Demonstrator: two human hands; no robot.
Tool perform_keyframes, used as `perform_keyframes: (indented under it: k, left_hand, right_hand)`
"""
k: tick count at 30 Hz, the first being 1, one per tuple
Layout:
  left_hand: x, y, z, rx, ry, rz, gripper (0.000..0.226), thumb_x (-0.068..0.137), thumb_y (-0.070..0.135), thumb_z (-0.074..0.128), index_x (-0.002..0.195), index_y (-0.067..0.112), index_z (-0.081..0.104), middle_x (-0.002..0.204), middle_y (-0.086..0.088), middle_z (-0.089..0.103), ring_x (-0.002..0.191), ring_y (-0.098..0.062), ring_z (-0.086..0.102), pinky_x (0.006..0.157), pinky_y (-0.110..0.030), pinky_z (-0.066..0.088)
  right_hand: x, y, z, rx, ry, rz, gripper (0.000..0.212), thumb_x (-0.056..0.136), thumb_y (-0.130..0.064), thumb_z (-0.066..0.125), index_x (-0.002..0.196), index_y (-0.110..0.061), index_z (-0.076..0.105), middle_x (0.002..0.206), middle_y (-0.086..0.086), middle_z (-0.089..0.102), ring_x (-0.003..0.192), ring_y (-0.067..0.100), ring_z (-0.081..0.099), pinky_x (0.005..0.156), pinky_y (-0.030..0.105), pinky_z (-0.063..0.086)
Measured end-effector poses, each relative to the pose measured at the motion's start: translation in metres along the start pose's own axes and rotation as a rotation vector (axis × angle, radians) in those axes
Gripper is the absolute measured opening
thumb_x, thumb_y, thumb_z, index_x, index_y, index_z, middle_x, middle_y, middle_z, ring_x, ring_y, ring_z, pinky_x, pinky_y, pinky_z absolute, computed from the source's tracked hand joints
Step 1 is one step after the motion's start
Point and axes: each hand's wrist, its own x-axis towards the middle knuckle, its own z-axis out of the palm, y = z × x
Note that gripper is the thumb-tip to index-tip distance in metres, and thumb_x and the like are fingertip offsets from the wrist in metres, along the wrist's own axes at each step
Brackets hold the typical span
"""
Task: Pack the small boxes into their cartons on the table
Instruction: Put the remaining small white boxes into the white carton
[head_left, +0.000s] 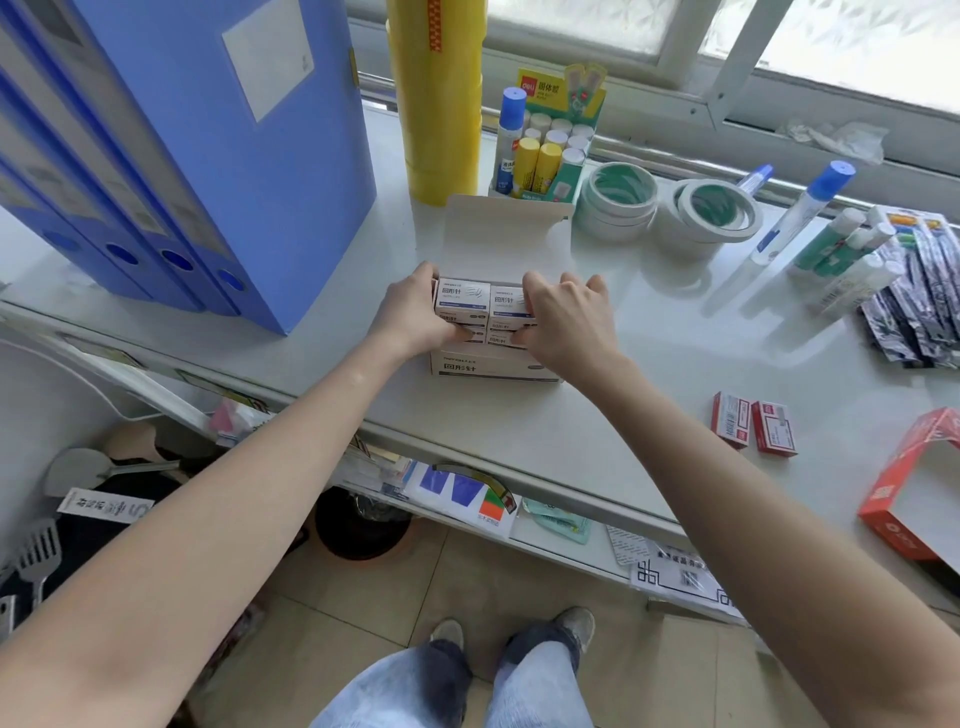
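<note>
I see the small white boxes (485, 312) stacked in the open white carton (493, 366), flap up; my left hand (415, 314) and right hand (563, 319) clamp them from either side, fingers curled; two red boxes (756, 426) lie well right of the carton.

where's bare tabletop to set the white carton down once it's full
Bare patches: between the white carton and the two red boxes, and between the blue binders and the carton. Crowded: the tape rolls, glue sticks and dark packets toward the back and right.
</note>
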Motion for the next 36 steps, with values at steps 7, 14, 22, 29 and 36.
perform_keyframes:
  k: [7,14,22,29,36]
  left_hand:
    - [-0.002,0.0,-0.002,-0.013,-0.043,0.003,0.063,0.065,0.013,0.077,0.121,0.011,0.047,0.112,-0.008,0.066,0.104,-0.025,0.061,0.084,-0.026,0.046]
    - [-0.003,0.001,0.001,-0.041,-0.023,-0.004,0.059,0.066,0.013,0.076,0.119,0.011,0.048,0.11,-0.008,0.066,0.101,-0.023,0.062,0.082,-0.026,0.046]
    - [-0.003,-0.001,0.0,-0.033,-0.037,-0.006,0.059,0.067,0.013,0.074,0.118,0.011,0.046,0.109,-0.007,0.065,0.101,-0.024,0.061,0.081,-0.027,0.046]
    - [-0.003,-0.001,0.0,-0.045,-0.048,0.0,0.066,0.067,0.012,0.074,0.124,0.012,0.041,0.114,-0.007,0.064,0.105,-0.023,0.06,0.087,-0.03,0.048]
    - [-0.003,0.001,-0.007,-0.18,-0.163,-0.046,0.08,0.07,0.01,0.074,0.136,0.012,0.03,0.122,0.0,0.055,0.11,-0.019,0.057,0.094,-0.031,0.048]
  right_hand:
    - [0.002,0.003,0.0,-0.061,0.001,-0.046,0.029,0.072,-0.002,0.055,0.084,-0.015,0.032,0.075,0.009,0.053,0.091,0.032,0.053,0.07,0.035,0.023]
    - [0.003,0.004,0.005,-0.028,0.01,-0.058,0.027,0.073,0.0,0.05,0.085,-0.014,0.03,0.073,0.009,0.049,0.088,0.033,0.054,0.07,0.035,0.024]
    - [0.004,0.009,0.0,-0.006,-0.012,-0.111,0.035,0.071,-0.005,0.052,0.103,-0.009,0.041,0.071,0.007,0.051,0.083,0.031,0.054,0.071,0.036,0.026]
    - [0.007,0.004,-0.005,0.013,-0.038,-0.057,0.045,0.07,-0.004,0.052,0.111,-0.006,0.035,0.062,0.004,0.043,0.069,0.031,0.043,0.072,0.037,0.028]
    - [0.002,0.007,-0.01,0.098,-0.089,-0.03,0.043,0.074,-0.003,0.052,0.113,-0.005,0.034,0.078,0.011,0.05,0.078,0.031,0.04,0.072,0.039,0.03]
